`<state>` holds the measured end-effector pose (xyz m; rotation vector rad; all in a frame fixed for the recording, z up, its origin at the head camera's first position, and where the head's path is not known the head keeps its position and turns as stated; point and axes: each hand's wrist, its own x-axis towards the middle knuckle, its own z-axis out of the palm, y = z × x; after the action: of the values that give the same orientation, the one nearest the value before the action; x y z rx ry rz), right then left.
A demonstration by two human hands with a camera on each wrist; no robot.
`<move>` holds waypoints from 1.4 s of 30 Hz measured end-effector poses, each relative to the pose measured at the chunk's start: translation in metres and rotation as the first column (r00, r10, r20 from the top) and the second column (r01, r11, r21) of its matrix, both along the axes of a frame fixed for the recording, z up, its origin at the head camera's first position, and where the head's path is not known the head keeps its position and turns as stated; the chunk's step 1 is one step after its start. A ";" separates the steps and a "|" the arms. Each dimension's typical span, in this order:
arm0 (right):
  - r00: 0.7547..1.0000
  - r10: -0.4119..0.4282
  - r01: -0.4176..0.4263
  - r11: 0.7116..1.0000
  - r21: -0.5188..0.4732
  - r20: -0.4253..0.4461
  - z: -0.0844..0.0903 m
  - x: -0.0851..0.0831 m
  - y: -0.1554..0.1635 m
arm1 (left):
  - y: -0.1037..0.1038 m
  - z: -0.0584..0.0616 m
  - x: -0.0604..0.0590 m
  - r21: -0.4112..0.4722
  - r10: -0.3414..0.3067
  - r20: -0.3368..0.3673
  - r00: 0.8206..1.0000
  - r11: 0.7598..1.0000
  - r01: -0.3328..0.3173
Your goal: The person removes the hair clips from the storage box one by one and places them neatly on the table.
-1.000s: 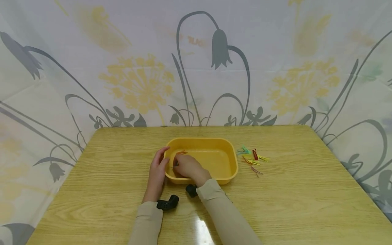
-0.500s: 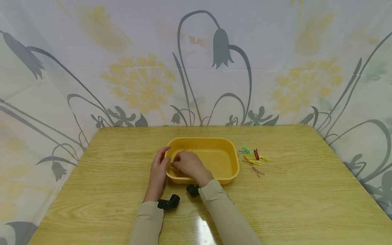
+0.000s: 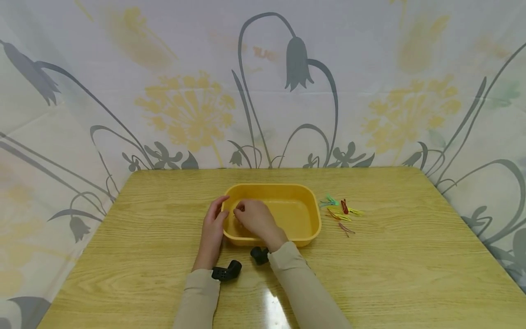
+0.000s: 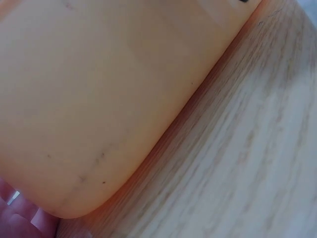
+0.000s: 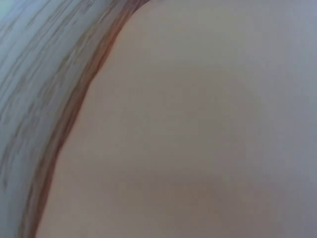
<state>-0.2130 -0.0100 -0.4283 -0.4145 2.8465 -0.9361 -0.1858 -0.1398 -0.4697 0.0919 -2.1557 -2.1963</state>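
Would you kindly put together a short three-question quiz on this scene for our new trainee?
1. True or false: the left hand rests against the outer left wall of the yellow tub.
2. Multiple choice: where do the coloured clips lie? A) inside the tub; B) on the table to the right of the tub; C) under the left hand.
3. Fill in: the right hand reaches into the tub near its ____ end.

Key
1. True; its fingers touch the rim.
2. B.
3. Left. Whether its fingers pinch anything cannot be told from these views.
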 end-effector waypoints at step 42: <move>0.999 0.024 -0.017 0.969 -0.247 0.028 0.030 0.030 0.038 | 0.002 0.013 0.004 0.046 -0.014 0.025 1.000 0.999 0.012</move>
<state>-0.1835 0.0276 -0.3979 -0.4483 2.7001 -1.2873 -0.1815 -0.1378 -0.4571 0.1092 -2.1255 -2.2642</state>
